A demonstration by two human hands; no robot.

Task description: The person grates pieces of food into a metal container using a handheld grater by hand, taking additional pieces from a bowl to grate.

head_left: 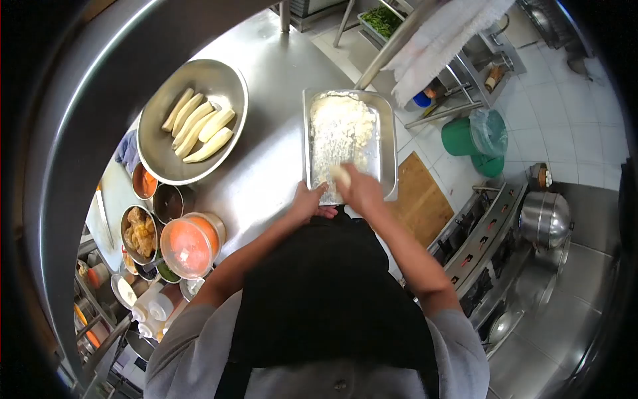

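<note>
A rectangular metal tray (388, 143) holds pale grated shreds (340, 120) and a flat metal grater (332, 156) lying over them. My right hand (362, 191) is closed on a pale peeled piece (341, 175), pressed against the grater's surface near its lower end. At the tray's near left corner, my left hand (310, 202) is closed round the grater's near end. Several long peeled pale pieces (197, 125) lie in a large metal bowl (236, 86) to the left.
Left of the steel table (266, 73) stand a tub with an orange lid (189, 246), a bowl of brown food (139, 233) and small pots. A wooden board (422, 199), a stove (485, 233) and a green bin (458, 136) are on the right.
</note>
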